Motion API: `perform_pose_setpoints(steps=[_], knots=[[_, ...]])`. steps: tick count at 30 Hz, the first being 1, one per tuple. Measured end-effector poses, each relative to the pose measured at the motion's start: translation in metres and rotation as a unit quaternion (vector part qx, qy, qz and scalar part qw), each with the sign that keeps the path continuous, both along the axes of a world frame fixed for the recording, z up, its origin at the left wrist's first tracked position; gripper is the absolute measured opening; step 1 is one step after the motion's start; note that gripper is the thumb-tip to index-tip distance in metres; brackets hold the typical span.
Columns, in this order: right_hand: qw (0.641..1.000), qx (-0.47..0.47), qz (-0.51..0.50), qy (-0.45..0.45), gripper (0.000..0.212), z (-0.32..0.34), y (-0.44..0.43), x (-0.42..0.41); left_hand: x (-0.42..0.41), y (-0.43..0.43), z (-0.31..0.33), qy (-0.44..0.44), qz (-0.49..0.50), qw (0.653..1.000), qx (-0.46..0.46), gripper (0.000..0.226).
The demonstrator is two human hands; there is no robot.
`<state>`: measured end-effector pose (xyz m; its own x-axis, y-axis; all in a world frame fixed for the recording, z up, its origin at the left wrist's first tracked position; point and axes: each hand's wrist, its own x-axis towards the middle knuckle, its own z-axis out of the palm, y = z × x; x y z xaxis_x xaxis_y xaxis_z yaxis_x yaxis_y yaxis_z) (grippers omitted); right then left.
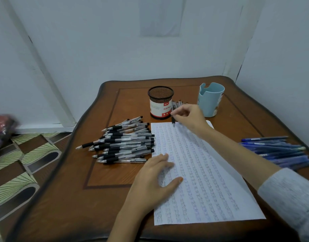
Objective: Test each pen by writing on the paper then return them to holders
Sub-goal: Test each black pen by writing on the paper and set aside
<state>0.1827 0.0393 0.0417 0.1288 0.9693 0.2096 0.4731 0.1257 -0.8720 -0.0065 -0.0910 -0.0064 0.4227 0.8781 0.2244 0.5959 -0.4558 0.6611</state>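
right hand (188, 117) pinched black pen (173, 121), tip at top edge of paper (202, 180), beside mesh holder (160, 102). left hand (155, 179) lay flat, open, pinning sheet. likely testing step; next calls for dropping pen into holder.

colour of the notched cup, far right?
Light blue cup, clearest in the head view.
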Motion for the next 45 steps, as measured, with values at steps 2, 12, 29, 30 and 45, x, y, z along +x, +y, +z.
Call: perform_pose_setpoints(steps=[2, 12, 29, 30, 45], knots=[[0.997, -0.027, 0.075, -0.024, 0.015, -0.004, -0.008, -0.007, 0.000, -0.001, 0.001, 0.000, 0.002, 1.000, 0.001, 0.049], [0.977, -0.061, 0.187, -0.085, 0.018, -0.016, -0.012, -0.039, 0.000, -0.002, 0.001, -0.008, 0.016, 1.000, -0.007, 0.048], [0.962, 0.022, 0.066, 0.264, 0.014, 0.032, -0.050, -0.017, -0.001, 0.000, 0.001, -0.008, 0.014, 1.000, -0.014, 0.047], [0.955, 0.030, 0.060, 0.288, 0.015, 0.039, -0.055, -0.013, -0.001, 0.001, 0.001, -0.009, 0.013, 1.000, -0.017, 0.047], [0.799, -0.081, 0.042, 0.594, 0.020, 0.043, -0.110, 0.037, 0.001, -0.005, 0.004, 0.050, 0.005, 0.999, -0.008, 0.047]])
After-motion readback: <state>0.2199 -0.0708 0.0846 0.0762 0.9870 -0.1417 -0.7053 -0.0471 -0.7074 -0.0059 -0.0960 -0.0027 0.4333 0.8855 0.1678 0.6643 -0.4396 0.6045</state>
